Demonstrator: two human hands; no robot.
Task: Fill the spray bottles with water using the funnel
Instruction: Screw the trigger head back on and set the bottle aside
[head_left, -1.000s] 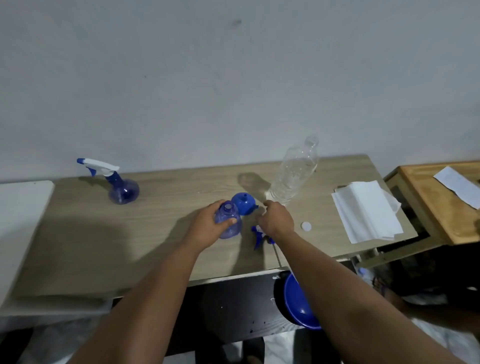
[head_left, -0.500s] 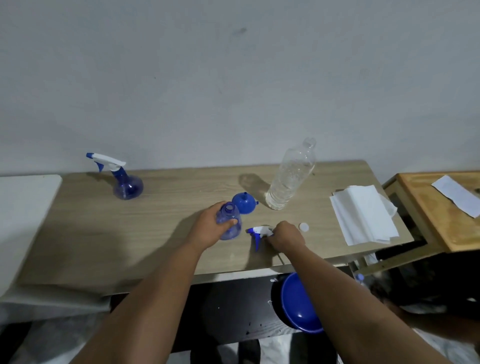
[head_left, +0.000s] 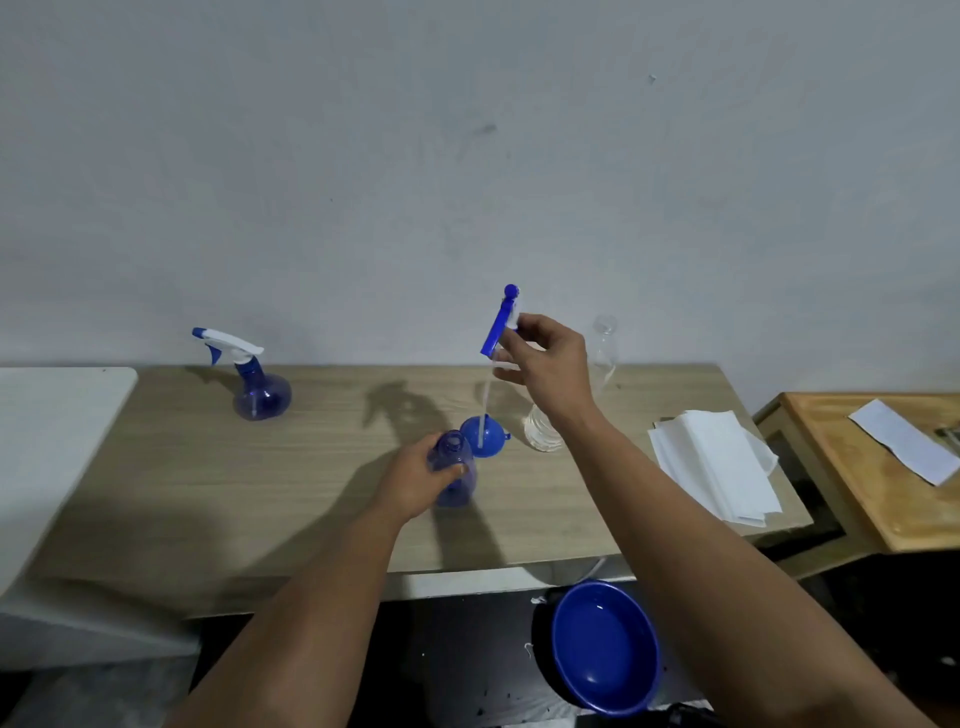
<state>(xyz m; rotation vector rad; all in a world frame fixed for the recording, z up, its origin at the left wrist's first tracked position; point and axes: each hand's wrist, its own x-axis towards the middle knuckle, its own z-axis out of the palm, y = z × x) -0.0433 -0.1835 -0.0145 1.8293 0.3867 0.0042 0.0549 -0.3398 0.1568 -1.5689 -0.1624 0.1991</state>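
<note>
Blue open-necked spray bottle (head_left: 453, 475) upright on the wooden table (head_left: 260, 493), left hand (head_left: 415, 480) wrapped around its body, thumb across the front, neck uncapped. Right hand (head_left: 545, 364) is raised above the tabletop, fingers pinched on a blue-and-white trigger sprayer head (head_left: 503, 322), nozzle pointing up; its white dip tube (head_left: 487, 400) hangs down in front of the blue funnel (head_left: 485, 436). Funnel sits on the table just behind and right of the held bottle, close to it; can't tell if they touch. Count: 2 spray bottles, the held one and a second spray bottle (head_left: 257, 387) with its trigger head fitted, standing well apart at back left near the wall. 1 funnel. 1 clear plastic water bottle (head_left: 571, 410) just right of the funnel, partly hidden behind the right wrist, no cap on its neck. 1 stack of white paper towels (head_left: 711, 467) at the right end of the table, reaching almost to the front-right corner. 1 blue bowl (head_left: 602, 649) below the table's front edge. Open room: wide bare stretch between the two spray bottles and along the front edge left of the held bottle. White surface (head_left: 57, 441) beside the left end; separate orange-wood table (head_left: 883, 493) to the right with a paper slip (head_left: 904, 441) on it.
</note>
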